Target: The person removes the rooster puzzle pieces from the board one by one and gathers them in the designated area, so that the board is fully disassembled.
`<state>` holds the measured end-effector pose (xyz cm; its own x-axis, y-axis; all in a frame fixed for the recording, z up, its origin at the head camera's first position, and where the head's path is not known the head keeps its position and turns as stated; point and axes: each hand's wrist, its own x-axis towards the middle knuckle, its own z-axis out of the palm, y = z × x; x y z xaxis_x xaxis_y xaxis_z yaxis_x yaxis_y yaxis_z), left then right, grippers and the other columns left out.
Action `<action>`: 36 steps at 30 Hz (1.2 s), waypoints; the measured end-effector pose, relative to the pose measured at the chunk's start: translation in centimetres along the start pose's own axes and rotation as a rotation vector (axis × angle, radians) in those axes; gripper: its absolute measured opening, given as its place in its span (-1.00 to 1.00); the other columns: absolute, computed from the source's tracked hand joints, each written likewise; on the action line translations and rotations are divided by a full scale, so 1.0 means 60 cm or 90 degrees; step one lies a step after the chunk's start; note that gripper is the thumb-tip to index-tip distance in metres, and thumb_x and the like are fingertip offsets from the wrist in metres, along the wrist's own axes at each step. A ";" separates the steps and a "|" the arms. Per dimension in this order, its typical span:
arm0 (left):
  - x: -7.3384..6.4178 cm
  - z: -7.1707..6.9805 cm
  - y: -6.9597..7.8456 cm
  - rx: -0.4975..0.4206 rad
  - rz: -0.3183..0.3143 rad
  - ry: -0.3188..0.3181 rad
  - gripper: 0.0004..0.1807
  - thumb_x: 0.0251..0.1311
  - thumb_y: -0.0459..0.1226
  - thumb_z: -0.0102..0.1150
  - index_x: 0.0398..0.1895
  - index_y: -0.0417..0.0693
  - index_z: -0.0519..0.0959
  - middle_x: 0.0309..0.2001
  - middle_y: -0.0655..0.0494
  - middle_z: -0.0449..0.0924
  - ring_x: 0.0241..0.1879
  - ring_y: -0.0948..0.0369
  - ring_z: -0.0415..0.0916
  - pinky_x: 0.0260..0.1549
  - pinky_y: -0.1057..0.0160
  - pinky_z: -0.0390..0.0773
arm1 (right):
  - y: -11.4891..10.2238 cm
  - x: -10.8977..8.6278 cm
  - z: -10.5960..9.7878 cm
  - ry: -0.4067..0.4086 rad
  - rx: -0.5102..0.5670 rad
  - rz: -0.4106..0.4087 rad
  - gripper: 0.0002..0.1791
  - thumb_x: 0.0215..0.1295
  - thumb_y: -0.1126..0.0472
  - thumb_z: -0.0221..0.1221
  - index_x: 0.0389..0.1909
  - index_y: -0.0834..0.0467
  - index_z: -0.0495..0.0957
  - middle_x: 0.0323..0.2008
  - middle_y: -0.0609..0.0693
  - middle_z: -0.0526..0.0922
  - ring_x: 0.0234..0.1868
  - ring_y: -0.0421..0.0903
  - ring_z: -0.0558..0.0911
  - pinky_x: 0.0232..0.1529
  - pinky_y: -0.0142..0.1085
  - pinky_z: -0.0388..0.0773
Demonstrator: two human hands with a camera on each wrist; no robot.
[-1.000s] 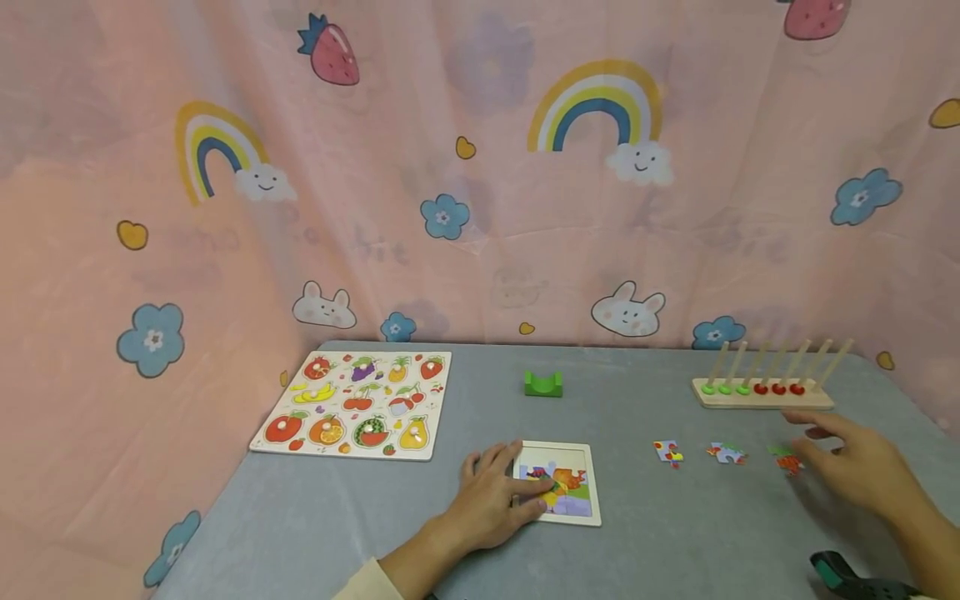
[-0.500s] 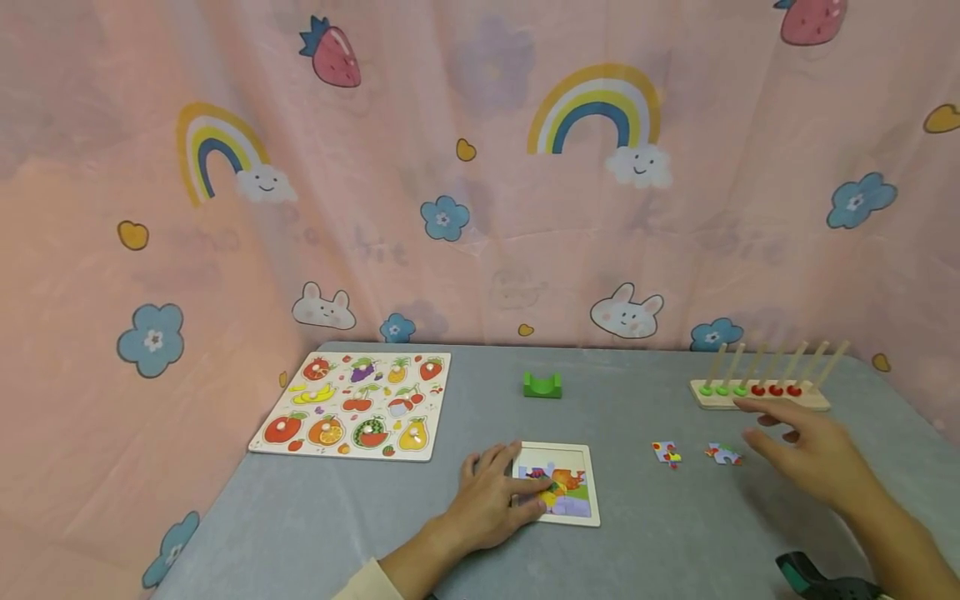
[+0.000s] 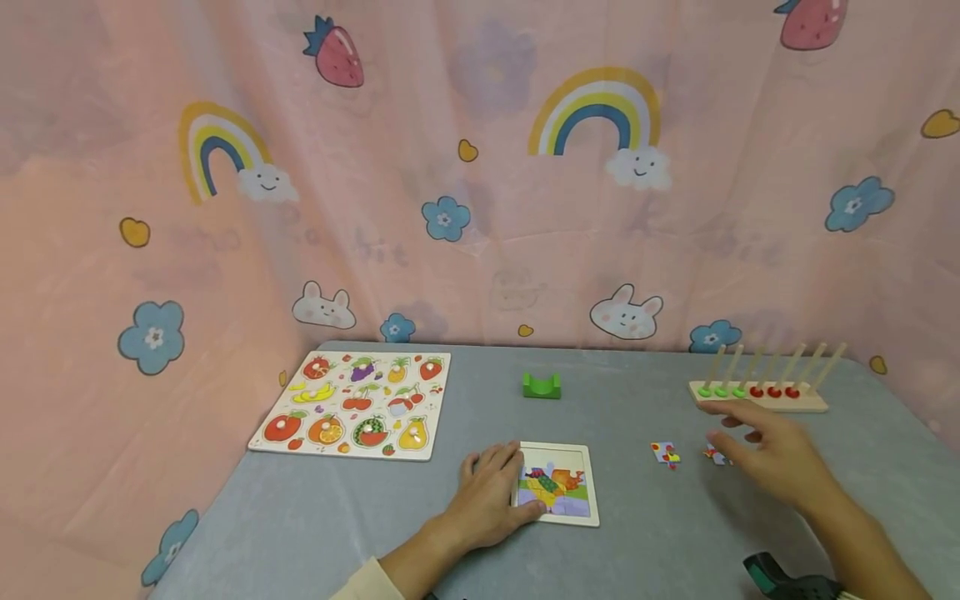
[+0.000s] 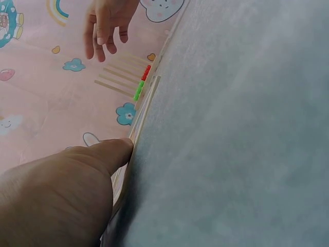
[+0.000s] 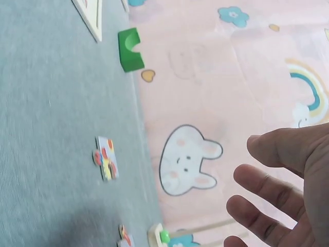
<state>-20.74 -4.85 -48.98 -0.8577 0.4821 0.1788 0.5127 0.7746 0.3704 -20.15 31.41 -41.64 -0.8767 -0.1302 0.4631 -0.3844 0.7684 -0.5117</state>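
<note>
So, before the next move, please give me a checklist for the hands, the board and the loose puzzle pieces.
1. Left hand on the board: ok, at its left edge.
2. Bare space in the board: ok, far side.
3. Right hand free: ok, no piece shows in it.
4. Left loose piece in full view: ok.
5. Right loose piece in full view: not ok, right hand partly hides it.
6. More pieces behind the right hand: cannot tell.

Soft light fills my head view; the curtain (image 3: 480,187) glows warmer at left. My right grip (image 3: 776,454) drops a blurry shadow on the bench (image 3: 637,542); my right wrist view looks hazy.
</note>
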 end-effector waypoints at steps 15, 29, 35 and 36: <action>0.004 -0.007 -0.002 -0.096 -0.021 0.025 -0.23 -0.04 0.04 0.45 0.19 -0.23 0.51 0.29 -0.02 0.37 0.28 0.08 0.23 0.16 -0.18 0.04 | -0.030 0.006 0.019 0.010 0.026 -0.035 -0.58 0.10 0.31 0.38 0.03 0.18 0.62 0.00 0.14 0.61 -0.18 -0.27 0.51 -0.31 -0.35 0.47; 0.008 -0.009 -0.007 -0.159 -0.030 0.047 -0.25 -0.20 -0.11 0.56 0.11 -0.29 0.56 0.23 -0.04 0.45 0.25 0.02 0.31 0.17 -0.14 0.12 | -0.079 0.008 0.036 0.009 0.089 -0.081 -0.52 0.09 0.28 0.40 0.09 0.09 0.60 -0.01 -0.09 0.58 -0.13 -0.23 0.49 -0.22 -0.42 0.40; 0.010 -0.011 -0.009 -0.169 -0.038 0.044 -0.24 -0.22 -0.13 0.58 0.11 -0.30 0.56 0.23 -0.02 0.45 0.26 0.03 0.30 0.19 -0.12 0.12 | -0.112 0.013 0.044 0.008 0.092 -0.092 -0.51 0.09 0.27 0.40 0.10 0.10 0.59 -0.03 -0.10 0.58 -0.13 -0.17 0.49 -0.22 -0.34 0.43; 0.010 -0.011 -0.009 -0.169 -0.039 0.043 -0.24 -0.22 -0.13 0.58 0.11 -0.30 0.56 0.24 -0.02 0.45 0.26 0.04 0.30 0.19 -0.11 0.12 | -0.117 0.014 0.045 0.008 0.094 -0.093 -0.52 0.10 0.27 0.39 0.10 0.11 0.59 -0.03 -0.09 0.58 -0.13 -0.16 0.49 -0.22 -0.33 0.44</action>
<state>-21.56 -5.23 -48.45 -0.8919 0.4023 0.2066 0.4395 0.6628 0.6063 -18.97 24.19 -39.62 -0.8050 -0.2253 0.5489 -0.5465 0.6418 -0.5380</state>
